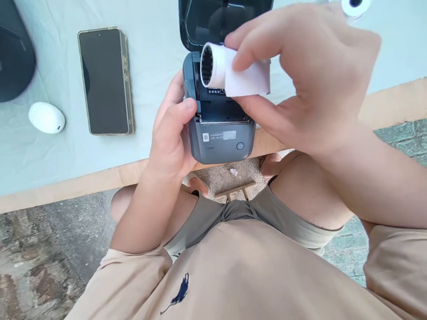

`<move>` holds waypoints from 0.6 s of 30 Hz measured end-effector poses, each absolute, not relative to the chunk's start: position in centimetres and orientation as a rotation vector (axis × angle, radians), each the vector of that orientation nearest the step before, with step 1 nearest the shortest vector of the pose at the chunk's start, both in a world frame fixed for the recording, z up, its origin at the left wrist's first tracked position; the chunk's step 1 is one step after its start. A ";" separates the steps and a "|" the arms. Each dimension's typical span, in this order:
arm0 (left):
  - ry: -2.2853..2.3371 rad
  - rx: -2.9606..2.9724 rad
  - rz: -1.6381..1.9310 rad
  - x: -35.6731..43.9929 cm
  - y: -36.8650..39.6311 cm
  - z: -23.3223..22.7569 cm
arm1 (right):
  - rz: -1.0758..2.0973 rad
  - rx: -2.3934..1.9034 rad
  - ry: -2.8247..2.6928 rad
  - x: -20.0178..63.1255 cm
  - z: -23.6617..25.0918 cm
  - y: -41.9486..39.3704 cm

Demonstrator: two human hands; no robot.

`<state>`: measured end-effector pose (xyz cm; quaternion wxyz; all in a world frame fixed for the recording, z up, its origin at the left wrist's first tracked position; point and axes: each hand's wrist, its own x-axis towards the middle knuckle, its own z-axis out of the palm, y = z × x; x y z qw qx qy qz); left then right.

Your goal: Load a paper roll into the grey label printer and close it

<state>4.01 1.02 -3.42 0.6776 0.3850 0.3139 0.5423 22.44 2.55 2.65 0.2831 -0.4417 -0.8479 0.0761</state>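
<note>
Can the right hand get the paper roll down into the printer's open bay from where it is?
Probably yes: right hand holds the paper roll just above the printer, lid up, bay uncovered; left hand grips only its side.

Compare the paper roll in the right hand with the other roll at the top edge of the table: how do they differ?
The paper roll is pinched in the right hand above the open printer; the second roll lies on the table cloth, untouched. The held roll shows whole, a loose paper end hanging; the second roll is cut off by the frame. The held core looks wider. Both are white with hollow cores.
</note>
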 end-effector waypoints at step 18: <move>0.654 0.991 1.257 3.3 0.4 -4.6 | -0.025 -0.820 -2.296 21.8 0.1 1.6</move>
